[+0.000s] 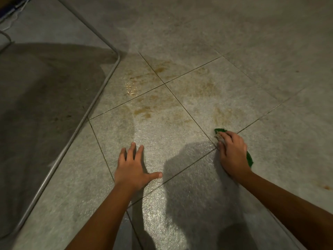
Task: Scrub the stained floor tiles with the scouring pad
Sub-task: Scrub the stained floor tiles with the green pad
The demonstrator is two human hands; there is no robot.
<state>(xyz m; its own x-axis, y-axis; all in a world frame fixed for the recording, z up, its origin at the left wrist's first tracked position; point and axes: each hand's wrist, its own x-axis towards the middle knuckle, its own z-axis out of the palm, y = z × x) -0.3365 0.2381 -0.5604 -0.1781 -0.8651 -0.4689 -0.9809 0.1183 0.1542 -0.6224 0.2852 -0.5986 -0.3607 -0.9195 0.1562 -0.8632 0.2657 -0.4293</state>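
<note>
Grey floor tiles [162,127] carry brown stains [144,110] around the grout cross in the middle of the view, with a wet shiny patch [130,90] further back. My right hand [233,153] presses a green scouring pad [220,131] onto the floor at a grout line, fingers curled over it; green shows at the fingertips and behind the wrist [250,159]. My left hand [134,168] lies flat on the tile to the left, fingers spread, holding nothing.
A bent metal tube frame [100,91] runs diagonally across the left side, with a dark shaded area [45,105] beneath it. A small brown stain [326,187] sits at the far right. Shadows fall between my arms.
</note>
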